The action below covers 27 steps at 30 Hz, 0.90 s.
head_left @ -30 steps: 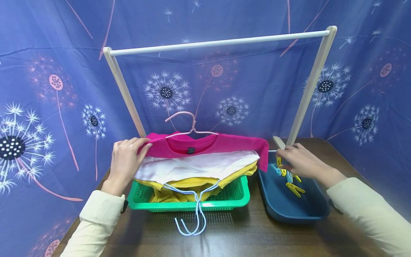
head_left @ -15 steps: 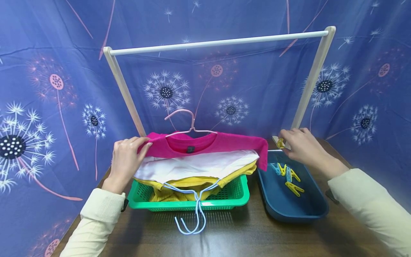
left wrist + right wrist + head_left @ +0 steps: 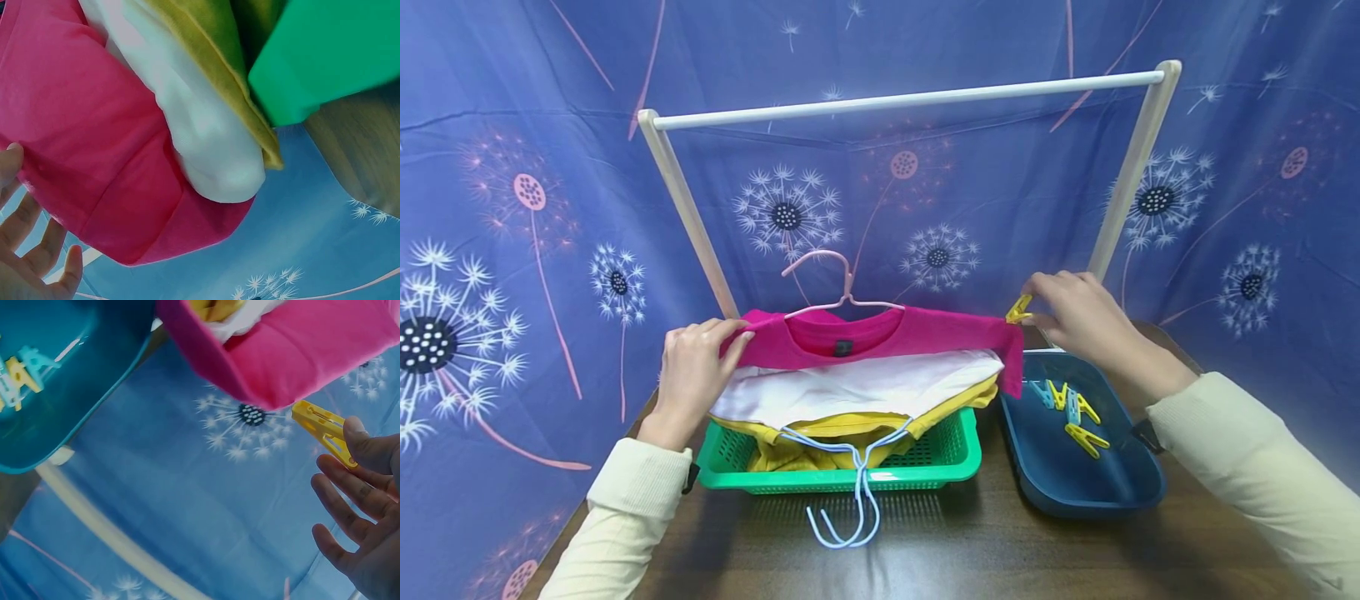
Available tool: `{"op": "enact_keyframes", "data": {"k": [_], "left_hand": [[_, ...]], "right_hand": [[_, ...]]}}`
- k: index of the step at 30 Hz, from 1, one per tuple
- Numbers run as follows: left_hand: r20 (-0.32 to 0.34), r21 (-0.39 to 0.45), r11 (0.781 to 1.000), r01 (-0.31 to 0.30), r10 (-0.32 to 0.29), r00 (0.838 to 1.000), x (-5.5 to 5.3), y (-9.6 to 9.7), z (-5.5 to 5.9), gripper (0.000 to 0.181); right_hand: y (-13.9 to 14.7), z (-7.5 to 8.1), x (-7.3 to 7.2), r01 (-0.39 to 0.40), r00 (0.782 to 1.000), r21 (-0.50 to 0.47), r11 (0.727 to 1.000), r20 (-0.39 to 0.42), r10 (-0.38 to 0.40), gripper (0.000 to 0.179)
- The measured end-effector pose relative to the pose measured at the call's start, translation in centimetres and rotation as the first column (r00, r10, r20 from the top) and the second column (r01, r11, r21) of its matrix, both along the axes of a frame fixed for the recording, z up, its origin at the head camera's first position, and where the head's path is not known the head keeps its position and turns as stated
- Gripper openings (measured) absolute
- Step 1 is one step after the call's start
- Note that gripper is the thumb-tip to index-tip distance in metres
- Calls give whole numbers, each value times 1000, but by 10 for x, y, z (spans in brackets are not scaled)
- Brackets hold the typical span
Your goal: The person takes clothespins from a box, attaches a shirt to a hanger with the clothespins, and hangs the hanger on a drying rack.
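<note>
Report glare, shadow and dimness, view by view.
Head view: brightest, glare on the rim of the green basket, shadows on the table; left wrist view: dimmer, the pink shirt free of glare; right wrist view: also dim, the right hand shaded.

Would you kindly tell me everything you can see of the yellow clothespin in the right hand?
The yellow clothespin looks plastic, with cut-out openings. The right hand pinches its handle end, holding it tilted, its tip at the edge of the pink garment; whether it bites the cloth, I cannot tell.
</note>
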<state>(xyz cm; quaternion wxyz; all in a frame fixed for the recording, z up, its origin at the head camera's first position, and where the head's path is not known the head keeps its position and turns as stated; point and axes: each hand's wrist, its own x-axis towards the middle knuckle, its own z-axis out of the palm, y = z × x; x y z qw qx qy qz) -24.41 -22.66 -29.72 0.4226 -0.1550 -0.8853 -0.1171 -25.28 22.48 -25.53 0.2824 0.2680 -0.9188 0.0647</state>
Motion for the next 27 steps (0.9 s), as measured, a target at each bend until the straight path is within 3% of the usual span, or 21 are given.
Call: {"op": "enact_keyframes", "data": {"k": [19,27], "left_hand": [[3,-4,1000,-14,14,1000,-4,-2,0,18],[6,-4,1000,-11,11,1000,-4,-1,-1,18]], "right_hand": [[-44,12,-5,-156,980,-35,987,-132,150,22],[-55,14,-10,-190,974,-73,979,-139,179,25]]}}
